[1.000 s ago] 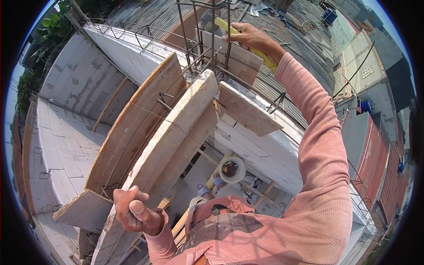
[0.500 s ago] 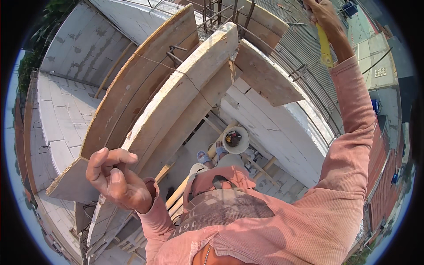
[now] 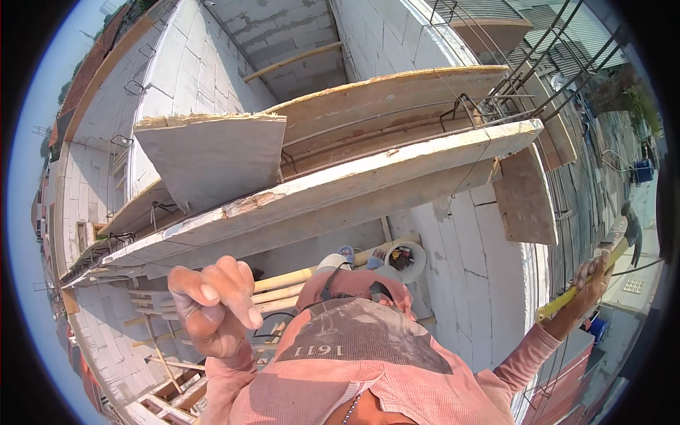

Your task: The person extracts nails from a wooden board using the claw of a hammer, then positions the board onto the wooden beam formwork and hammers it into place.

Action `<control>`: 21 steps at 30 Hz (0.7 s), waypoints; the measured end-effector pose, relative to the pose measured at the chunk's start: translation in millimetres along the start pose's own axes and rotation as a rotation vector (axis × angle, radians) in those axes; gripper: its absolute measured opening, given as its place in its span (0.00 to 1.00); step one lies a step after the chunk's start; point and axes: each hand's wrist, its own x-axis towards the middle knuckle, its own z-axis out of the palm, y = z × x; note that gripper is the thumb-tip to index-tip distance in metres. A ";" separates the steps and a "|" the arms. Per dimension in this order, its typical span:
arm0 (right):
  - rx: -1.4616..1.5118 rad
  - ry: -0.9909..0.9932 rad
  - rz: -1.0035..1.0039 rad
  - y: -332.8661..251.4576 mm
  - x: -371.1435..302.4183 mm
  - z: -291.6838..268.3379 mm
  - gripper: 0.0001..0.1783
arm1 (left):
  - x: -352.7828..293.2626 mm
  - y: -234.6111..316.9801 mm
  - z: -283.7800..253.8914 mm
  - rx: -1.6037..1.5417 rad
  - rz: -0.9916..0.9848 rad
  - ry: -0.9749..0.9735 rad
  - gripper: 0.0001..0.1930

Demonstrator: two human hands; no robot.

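Our right hand (image 3: 593,280) wraps firmly round the yellow-handled hammer (image 3: 619,252), out past the long formwork board's (image 3: 397,166) right end, our left hand (image 3: 212,301) loosely half-curled, nothing visible inside: tool-holding, we judge, and moving it calls for a steady grip!

Wearing a salmon-pink long-sleeved shirt (image 3: 304,397), fabric showing fine ribbing. Left sleeve (image 3: 230,375) and right sleeve (image 3: 524,360) are matching the body colour. Broad grey-brown panel (image 3: 382,333) is spanning the chest, carrying a pale printed marking (image 3: 319,350) low on one side. Neckline is opening in a V, silver bead chain (image 3: 350,411) showing inside. Dark strap (image 3: 380,289) is crossing the lower front. Bluish sandal (image 3: 346,251) is showing below.
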 end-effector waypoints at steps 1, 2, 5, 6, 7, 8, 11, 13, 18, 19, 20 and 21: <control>0.104 0.008 -0.085 1.1 -23.8 20.9 0.09 | -11.1 -10.9 4.0 -0.045 -0.186 0.022 0.05; 0.232 -0.074 -0.072 -1.2 -37.1 28.6 0.09 | -17.3 -26.5 0.5 -0.184 -0.316 -0.006 0.07; 0.465 -0.354 0.013 5.4 -95.8 72.1 0.11 | -28.1 -80.9 22.4 -0.480 -0.578 -0.052 0.16; 0.563 -0.480 0.055 13.5 -114.3 83.8 0.09 | -26.9 -97.0 28.8 -0.434 -0.553 -0.115 0.18; 0.538 -0.478 0.096 22.8 -138.6 100.5 0.10 | -24.8 -108.3 37.9 -0.388 -0.530 -0.176 0.20; 0.559 -0.598 0.164 31.9 -157.5 116.1 0.10 | -20.4 -114.2 45.6 -0.390 -0.518 -0.164 0.20; 0.475 -0.702 0.264 31.7 -209.6 167.3 0.16 | -14.2 -123.6 64.9 -0.213 -0.401 -0.373 0.21; 0.311 -0.704 0.237 26.3 -225.1 187.5 0.14 | -10.1 -128.5 75.8 -0.276 -0.409 -0.331 0.22; -0.023 -0.668 0.140 5.9 -237.4 213.3 0.08 | -16.1 -134.6 71.9 -0.400 -0.567 -0.278 0.24; -0.049 -0.684 0.213 2.3 -239.0 215.6 0.07 | -18.0 -132.3 67.0 -0.349 -0.601 -0.234 0.25; -0.065 -0.650 0.211 1.5 -240.8 216.8 0.07 | -18.6 -132.1 61.5 -0.296 -0.628 -0.189 0.26; -0.005 -0.620 0.296 1.0 -240.8 218.8 0.08 | -17.2 -127.8 59.8 -0.310 -0.638 -0.222 0.26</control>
